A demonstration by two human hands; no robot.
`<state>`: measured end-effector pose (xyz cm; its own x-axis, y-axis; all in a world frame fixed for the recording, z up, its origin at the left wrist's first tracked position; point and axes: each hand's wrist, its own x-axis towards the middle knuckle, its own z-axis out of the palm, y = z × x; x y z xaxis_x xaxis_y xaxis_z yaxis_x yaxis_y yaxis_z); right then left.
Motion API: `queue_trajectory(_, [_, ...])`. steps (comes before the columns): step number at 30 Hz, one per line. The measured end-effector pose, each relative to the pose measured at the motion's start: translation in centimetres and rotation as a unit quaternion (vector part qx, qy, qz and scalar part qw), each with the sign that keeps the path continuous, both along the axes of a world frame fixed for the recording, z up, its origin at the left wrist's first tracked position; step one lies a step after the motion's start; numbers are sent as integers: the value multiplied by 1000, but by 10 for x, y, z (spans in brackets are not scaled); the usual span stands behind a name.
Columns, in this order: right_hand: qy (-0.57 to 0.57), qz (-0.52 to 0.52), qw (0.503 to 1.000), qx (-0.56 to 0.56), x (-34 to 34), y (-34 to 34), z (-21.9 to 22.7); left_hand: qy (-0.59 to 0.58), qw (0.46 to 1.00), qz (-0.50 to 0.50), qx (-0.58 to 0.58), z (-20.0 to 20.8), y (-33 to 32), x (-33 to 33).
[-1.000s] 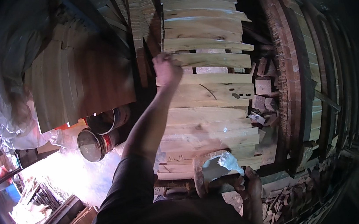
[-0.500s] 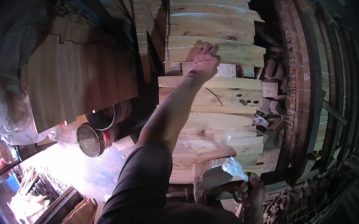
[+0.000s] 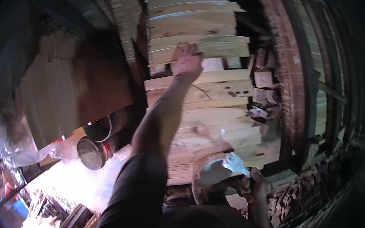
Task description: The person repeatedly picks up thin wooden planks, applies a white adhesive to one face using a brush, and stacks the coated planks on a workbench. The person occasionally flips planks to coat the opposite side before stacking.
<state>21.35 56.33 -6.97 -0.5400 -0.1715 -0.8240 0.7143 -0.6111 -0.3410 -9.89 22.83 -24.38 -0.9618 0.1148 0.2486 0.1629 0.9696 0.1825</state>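
Note:
My left hand (image 3: 188, 61) reaches far forward over a row of pale wooden boards. Its fingers curl over one wooden board (image 3: 224, 49), just beyond a gap in the row. Fingertips are slightly blurred, and the thumb is hard to see. Close to my body, my right hand (image 3: 256, 184) is closed at the side of a round container (image 3: 196, 186) with a crusted rim. A whitish, shiny lump (image 3: 234, 163) sits at the container's edge beside that hand. The container's lower part and some of the right fingers are in shadow.
Wood offcuts (image 3: 263, 79) lie right of the boards, beside a long dark beam (image 3: 289, 65). At left stand a joined wooden panel (image 3: 50, 99), a round can (image 3: 91, 153) and bundled plastic sheeting (image 3: 1, 121). More scrap wood (image 3: 287, 201) lies at the lower right.
The view has shifted, so the boards and beams appear farther left. My left hand stays at the same board by the gap. The right hand remains at the container.

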Motion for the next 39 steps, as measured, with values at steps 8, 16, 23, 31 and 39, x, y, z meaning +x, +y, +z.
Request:
queue_trajectory(8, [-18, -11, 999, 49, 7, -13, 4, -290, 932, 88, 197, 25, -24, 48])
queue_trajectory(16, [15, -13, 998, 62, 7, -23, 19, -91, 964, 25, 250, 94, -9, 102])
queue_trajectory(23, [13, -23, 999, 26, 13, -16, 9, -82, 979, 3, 186, 46, 2, 230])
queue_trajectory(31, [18, -23, 999, 46, 6, -6, 16, -86, 972, 146, 160, 51, -94, 272])
queue_trajectory(39, [81, -46, 995, 32, -7, 7, 11, 46, 979, 14, 199, 103, -86, 305])
